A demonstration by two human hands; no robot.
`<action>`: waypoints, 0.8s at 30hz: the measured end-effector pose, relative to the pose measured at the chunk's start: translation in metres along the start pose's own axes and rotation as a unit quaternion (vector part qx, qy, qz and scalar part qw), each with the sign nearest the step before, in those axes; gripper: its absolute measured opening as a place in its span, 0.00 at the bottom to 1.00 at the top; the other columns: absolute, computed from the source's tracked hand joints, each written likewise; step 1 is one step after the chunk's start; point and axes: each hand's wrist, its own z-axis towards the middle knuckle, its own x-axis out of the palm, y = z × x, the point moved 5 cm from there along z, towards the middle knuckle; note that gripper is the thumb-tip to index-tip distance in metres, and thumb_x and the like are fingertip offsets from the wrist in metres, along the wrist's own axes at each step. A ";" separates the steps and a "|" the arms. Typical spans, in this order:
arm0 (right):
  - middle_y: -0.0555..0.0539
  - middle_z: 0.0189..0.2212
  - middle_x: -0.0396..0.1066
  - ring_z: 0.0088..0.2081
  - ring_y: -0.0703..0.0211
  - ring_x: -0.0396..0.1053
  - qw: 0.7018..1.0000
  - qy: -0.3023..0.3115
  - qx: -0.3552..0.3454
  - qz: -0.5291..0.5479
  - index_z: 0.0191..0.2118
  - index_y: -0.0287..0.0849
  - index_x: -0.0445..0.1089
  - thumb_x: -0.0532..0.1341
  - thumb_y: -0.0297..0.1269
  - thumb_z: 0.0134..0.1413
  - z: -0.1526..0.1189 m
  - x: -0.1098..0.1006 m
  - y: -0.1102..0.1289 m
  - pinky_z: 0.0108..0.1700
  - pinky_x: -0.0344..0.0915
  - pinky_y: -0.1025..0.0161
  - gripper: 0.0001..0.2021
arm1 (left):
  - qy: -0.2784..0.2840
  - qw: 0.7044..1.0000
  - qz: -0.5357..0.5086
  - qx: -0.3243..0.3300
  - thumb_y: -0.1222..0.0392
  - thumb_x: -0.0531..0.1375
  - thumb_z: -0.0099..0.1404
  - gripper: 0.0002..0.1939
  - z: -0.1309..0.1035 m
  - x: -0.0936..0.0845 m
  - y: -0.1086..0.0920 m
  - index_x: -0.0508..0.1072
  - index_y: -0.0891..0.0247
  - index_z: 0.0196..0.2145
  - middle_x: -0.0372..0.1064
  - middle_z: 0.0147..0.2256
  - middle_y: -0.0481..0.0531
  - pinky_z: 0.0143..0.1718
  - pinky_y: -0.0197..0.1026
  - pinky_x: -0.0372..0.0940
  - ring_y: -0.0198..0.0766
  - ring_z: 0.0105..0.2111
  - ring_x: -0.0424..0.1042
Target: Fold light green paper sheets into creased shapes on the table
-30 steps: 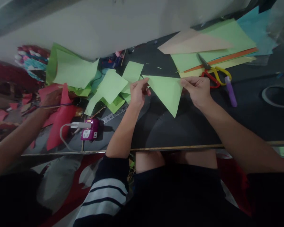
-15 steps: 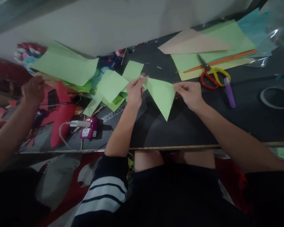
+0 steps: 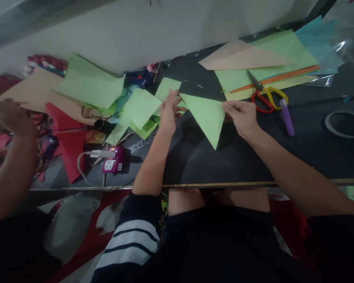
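A green paper triangle (image 3: 208,118) hangs point-down above the dark table, pinched at its right corner by my right hand (image 3: 243,118). My left hand (image 3: 170,112) is beside the triangle's left corner, its fingers spread and apart from the paper. Behind and left of that hand lie several green paper squares, one of them a plain green square (image 3: 140,108). Scissors (image 3: 265,96) with a red and a yellow handle rest beyond my right hand, touching a purple glue stick (image 3: 287,118).
Coloured sheets (image 3: 253,57) are stacked at the back right. A roll of tape (image 3: 345,124) lies far right. Near the front edge sit a purple plug adapter (image 3: 113,161) with a cable and a metal ruler (image 3: 143,143). At left, a co-worker's hand (image 3: 17,118) is over tan paper.
My left hand has let go of the triangle's left corner and spread its fingers. The triangle has shifted slightly right with my right hand. The co-worker's hand moved left with the tan paper.
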 end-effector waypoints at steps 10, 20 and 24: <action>0.49 0.25 0.77 0.26 0.55 0.74 1.000 -0.008 0.027 0.014 0.27 0.49 0.80 0.80 0.66 0.34 0.004 -0.004 -0.002 0.26 0.73 0.56 0.26 | 0.091 0.994 0.066 0.010 0.60 0.73 0.69 0.29 -0.014 0.021 0.002 0.61 0.60 0.18 0.54 0.14 0.39 0.17 0.31 0.53 0.27 0.15 0.69; 0.42 0.30 0.83 0.23 0.58 0.73 0.988 0.060 0.145 0.004 0.31 0.44 0.82 0.68 0.76 0.48 0.005 -0.009 0.021 0.21 0.61 0.61 0.34 | 0.236 0.956 0.168 -0.052 0.58 0.72 0.70 0.27 -0.039 0.037 -0.007 0.69 0.62 0.16 0.56 0.11 0.40 0.16 0.33 0.43 0.23 0.10 0.56; 0.47 0.24 0.78 0.20 0.64 0.66 0.992 0.067 0.110 -0.017 0.28 0.44 0.83 0.81 0.65 0.29 -0.002 0.008 0.023 0.20 0.52 0.65 0.28 | 0.319 0.917 0.231 -0.067 0.53 0.76 0.64 0.30 -0.052 0.049 0.002 0.68 0.63 0.13 0.56 0.08 0.41 0.17 0.32 0.43 0.22 0.10 0.55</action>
